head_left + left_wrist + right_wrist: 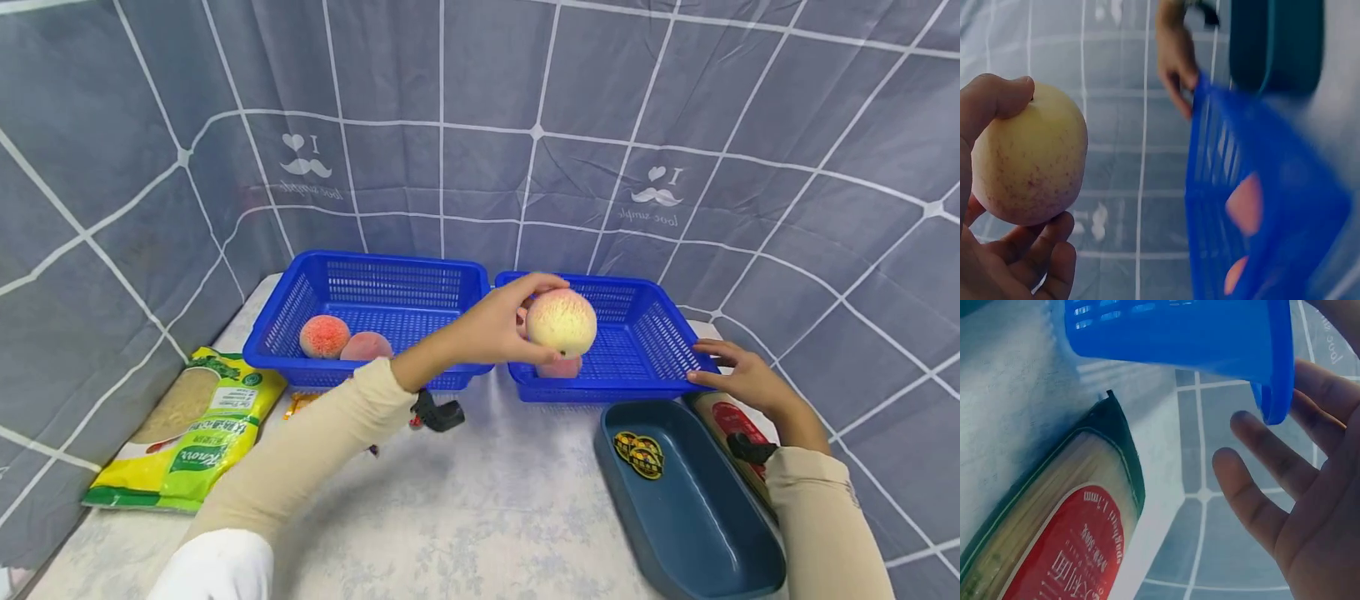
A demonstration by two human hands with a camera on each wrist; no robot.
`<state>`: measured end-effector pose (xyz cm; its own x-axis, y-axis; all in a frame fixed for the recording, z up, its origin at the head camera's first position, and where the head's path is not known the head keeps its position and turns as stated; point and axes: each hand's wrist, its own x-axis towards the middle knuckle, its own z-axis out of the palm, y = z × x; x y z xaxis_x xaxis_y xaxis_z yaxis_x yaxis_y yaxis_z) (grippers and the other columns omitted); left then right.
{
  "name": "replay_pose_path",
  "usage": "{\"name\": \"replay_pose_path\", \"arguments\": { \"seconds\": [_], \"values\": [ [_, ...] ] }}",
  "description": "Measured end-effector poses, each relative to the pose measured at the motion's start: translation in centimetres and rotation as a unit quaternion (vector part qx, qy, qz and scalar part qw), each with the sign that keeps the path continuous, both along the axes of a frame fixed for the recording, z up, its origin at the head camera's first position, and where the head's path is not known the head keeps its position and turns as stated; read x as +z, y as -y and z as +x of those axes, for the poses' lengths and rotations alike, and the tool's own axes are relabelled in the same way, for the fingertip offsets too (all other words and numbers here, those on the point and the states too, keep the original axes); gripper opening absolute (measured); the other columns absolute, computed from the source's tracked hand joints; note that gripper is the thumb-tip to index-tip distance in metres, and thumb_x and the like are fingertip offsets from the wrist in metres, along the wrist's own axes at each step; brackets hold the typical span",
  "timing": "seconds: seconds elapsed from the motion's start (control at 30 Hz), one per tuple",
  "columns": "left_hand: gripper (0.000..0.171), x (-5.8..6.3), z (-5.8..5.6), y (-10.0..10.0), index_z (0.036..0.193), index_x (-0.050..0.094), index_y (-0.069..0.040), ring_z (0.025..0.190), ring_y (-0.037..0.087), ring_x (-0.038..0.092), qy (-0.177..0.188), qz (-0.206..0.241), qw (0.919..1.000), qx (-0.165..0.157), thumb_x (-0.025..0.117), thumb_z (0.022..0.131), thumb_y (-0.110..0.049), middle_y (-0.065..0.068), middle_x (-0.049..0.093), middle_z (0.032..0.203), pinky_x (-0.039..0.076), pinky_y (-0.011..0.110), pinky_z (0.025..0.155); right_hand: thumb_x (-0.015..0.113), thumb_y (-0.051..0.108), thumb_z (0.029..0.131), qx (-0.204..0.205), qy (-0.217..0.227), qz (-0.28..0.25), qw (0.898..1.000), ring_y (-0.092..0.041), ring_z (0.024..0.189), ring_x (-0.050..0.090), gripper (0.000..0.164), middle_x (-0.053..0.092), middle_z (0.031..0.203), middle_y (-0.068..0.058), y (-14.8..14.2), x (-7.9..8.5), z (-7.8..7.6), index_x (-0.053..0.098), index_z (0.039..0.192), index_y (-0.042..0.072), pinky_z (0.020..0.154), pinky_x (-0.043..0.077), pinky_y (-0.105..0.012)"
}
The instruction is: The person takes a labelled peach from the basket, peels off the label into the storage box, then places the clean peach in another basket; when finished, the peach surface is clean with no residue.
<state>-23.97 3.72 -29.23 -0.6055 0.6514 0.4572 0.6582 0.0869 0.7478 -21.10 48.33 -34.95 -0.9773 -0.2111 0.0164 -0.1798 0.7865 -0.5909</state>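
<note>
My left hand [495,325] grips a pale yellow and pink peach [564,323], fingers and thumb around its side, held up over the right blue basket [630,385]. In the left wrist view the thumb presses near the stem end of this peach [1032,156]. Beneath it, a pink peach [561,368] lies in the basket, with another partly hidden behind the hand. My right hand [750,382] touches the right end of that basket; in the right wrist view its extended fingers [1254,500] spread beside the blue rim [1280,362].
A second blue basket [405,268] on the left holds a red peach [325,337] and a pinkish one [366,346]. A yellow Knorr bag [195,425] lies at left. A dark teal tray [697,500] stands front right, beside a spaghetti pack [1072,531]. Grey curtain [480,167] hangs behind.
</note>
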Motion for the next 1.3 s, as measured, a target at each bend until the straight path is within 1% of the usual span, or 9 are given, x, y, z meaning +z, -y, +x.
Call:
{"name": "replay_pose_path", "arguments": {
  "seconds": [0.1, 0.17, 0.27, 0.4, 0.57, 0.7, 0.87, 1.0, 1.3],
  "values": [
    [0.081, 1.3, -3.4, -2.0, 0.142, 0.049, -0.008, 0.108, 0.019, 0.059, 0.011, -0.021, 0.9997, 0.009, 0.091, 0.073, -0.014, 0.007, 0.058, 0.132, 0.055, 0.031, 0.083, 0.07, 0.022, 0.097, -0.004, 0.008, -0.01, 1.0, -0.058, 0.123, 0.044, 0.06, 0.036, 0.15, -0.033, -0.2, -0.6, 0.1, 0.046, 0.144, -0.008, 0.091, 0.052, -0.037],
    [0.08, 1.3, -5.5, -3.4, 0.142, 0.048, -0.01, 0.107, 0.019, 0.061, 0.027, -0.036, 0.9987, 0.024, 0.09, 0.074, -0.017, 0.008, 0.059, 0.13, 0.054, 0.03, 0.084, 0.07, 0.022, 0.097, -0.01, 0.015, -0.022, 1.0, -0.057, 0.123, 0.045, 0.061, 0.037, 0.15, -0.032, -0.4, -0.9, 0.3, 0.046, 0.145, -0.007, 0.084, 0.049, -0.022],
    [0.079, 0.3, -8.2, -5.8, 0.142, 0.048, -0.013, 0.105, 0.019, 0.063, 0.058, -0.068, 0.9944, 0.058, 0.089, 0.075, -0.02, 0.009, 0.061, 0.126, 0.053, 0.029, 0.084, 0.07, 0.021, 0.098, -0.019, 0.027, -0.048, 0.998, -0.058, 0.123, 0.045, 0.063, 0.036, 0.15, -0.033, -1.0, -1.4, 0.4, 0.043, 0.148, -0.006, 0.078, 0.049, -0.016],
    [0.079, -2.3, -10.2, -8.2, 0.143, 0.047, -0.013, 0.11, 0.022, 0.06, 0.095, -0.12, 0.9834, 0.098, 0.087, 0.076, -0.023, 0.008, 0.062, 0.128, 0.049, 0.031, 0.09, 0.069, 0.018, 0.098, -0.031, 0.035, -0.077, 0.996, -0.057, 0.124, 0.045, 0.064, 0.034, 0.152, -0.032, -1.6, -2.1, 0.3, 0.039, 0.15, -0.005, 0.078, 0.051, -0.018],
    [0.077, -5.8, -10.9, -8.6, 0.144, 0.046, -0.012, 0.115, 0.026, 0.058, 0.146, -0.162, 0.9677, 0.126, 0.086, 0.078, -0.019, 0.01, 0.06, 0.131, 0.047, 0.038, 0.095, 0.068, 0.018, 0.099, -0.015, 0.039, -0.093, 0.995, -0.055, 0.125, 0.046, 0.063, 0.033, 0.154, -0.03, -1.2, -3.1, 0.0, 0.039, 0.151, -0.004, 0.08, 0.053, -0.021],
    [0.078, -7.0, -11.0, -8.3, 0.144, 0.045, -0.014, 0.115, 0.027, 0.058, 0.159, -0.176, 0.9619, 0.136, 0.085, 0.077, -0.017, 0.011, 0.06, 0.131, 0.047, 0.039, 0.096, 0.068, 0.019, 0.099, -0.013, 0.04, -0.102, 0.994, -0.051, 0.122, 0.049, 0.063, 0.032, 0.156, -0.029, -0.8, -3.3, 0.0, 0.04, 0.151, -0.002, 0.081, 0.053, -0.022],
    [0.08, -6.5, -11.3, -8.6, 0.145, 0.045, -0.016, 0.115, 0.027, 0.057, 0.145, -0.185, 0.9617, 0.141, 0.085, 0.076, -0.019, 0.01, 0.06, 0.132, 0.045, 0.042, 0.096, 0.067, 0.015, 0.099, -0.011, 0.024, -0.119, 0.993, -0.021, 0.113, 0.059, 0.059, 0.03, 0.158, -0.028, -0.9, -2.8, 0.1, 0.042, 0.15, -0.003, 0.082, 0.054, -0.022],
    [0.08, -6.0, -11.6, -9.0, 0.145, 0.046, -0.018, 0.118, 0.027, 0.056, 0.127, -0.211, 0.9571, 0.153, 0.085, 0.076, -0.023, 0.007, 0.061, 0.133, 0.041, 0.044, 0.098, 0.067, 0.012, 0.099, -0.005, 0.015, -0.124, 0.992, 0.003, 0.103, 0.058, 0.058, 0.03, 0.158, -0.028, -1.4, -2.5, 0.1, 0.042, 0.15, -0.003, 0.081, 0.054, -0.021],
    [0.074, -6.2, -11.6, -9.9, 0.14, 0.049, -0.021, 0.123, 0.026, 0.055, 0.108, -0.273, 0.9415, 0.165, 0.087, 0.076, -0.025, 0.004, 0.064, 0.129, 0.018, 0.056, 0.111, 0.066, 0.016, 0.101, -0.018, 0.026, -0.105, 0.994, 0.002, 0.102, 0.058, 0.061, 0.027, 0.16, -0.025, -1.9, -2.1, 0.0, 0.039, 0.153, 0.0, 0.083, 0.053, -0.02]
  ]
}}
